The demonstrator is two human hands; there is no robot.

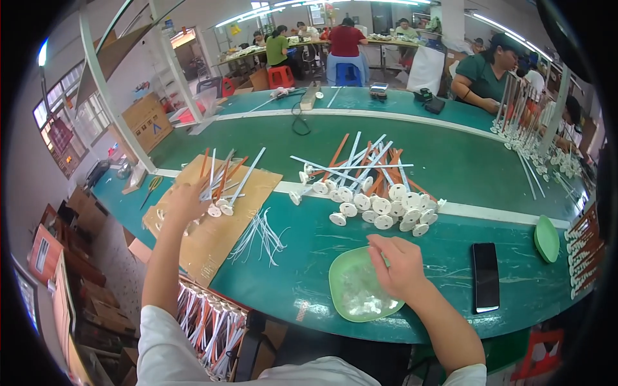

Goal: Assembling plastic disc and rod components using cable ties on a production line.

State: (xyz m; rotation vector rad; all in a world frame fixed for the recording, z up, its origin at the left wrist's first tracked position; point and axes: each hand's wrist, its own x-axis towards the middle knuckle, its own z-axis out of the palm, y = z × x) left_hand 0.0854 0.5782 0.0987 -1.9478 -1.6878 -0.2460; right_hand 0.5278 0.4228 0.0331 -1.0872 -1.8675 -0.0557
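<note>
My left hand (185,201) reaches over a sheet of brown cardboard (248,184), its fingers stretched out at a small group of blue and orange strips with round white ends (226,207). Whether its fingertips touch a strip is hard to make out. Above the right rim of a light green dish (335,283) hangs my right hand (398,262), thumb apart from the fingers and nothing visible between them. Small clear, shiny pieces (368,297) lie in that dish. A larger heap of the same strips (382,204), white ends toward me, rests beyond it.
Thin white strips (259,238) lie beside the cardboard, scissors (152,188) at its far left. A black phone (485,276) and another green dish (546,238) are on the right. Bundled strips (209,321) sit below the table edge. A co-worker (486,80) sits at the far right.
</note>
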